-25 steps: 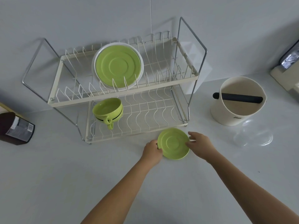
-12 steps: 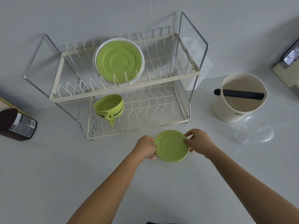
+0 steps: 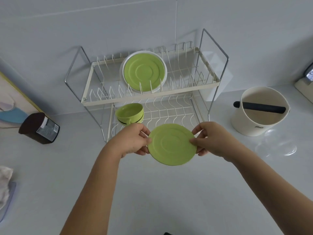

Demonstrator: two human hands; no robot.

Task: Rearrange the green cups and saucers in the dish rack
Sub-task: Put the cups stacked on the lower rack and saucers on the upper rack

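Head view: both hands' grip pinches a green saucer (image 3: 171, 144); dish rack (image 3: 150, 99) holds saucer, cups.

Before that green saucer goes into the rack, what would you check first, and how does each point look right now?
1. Saucer held securely: ok, the left hand and the right hand pinch opposite edges.
2. Saucer clear of the counter: ok, it is lifted in front of the dish rack.
3. Free slots on the upper tier: ok, empty wires lie both sides of the racked saucer.
4. Lower tier space: ok, open to the right of the stacked cups.
5. Path to the rack: ok, nothing lies between.
6. Rack steady on the counter: cannot tell.
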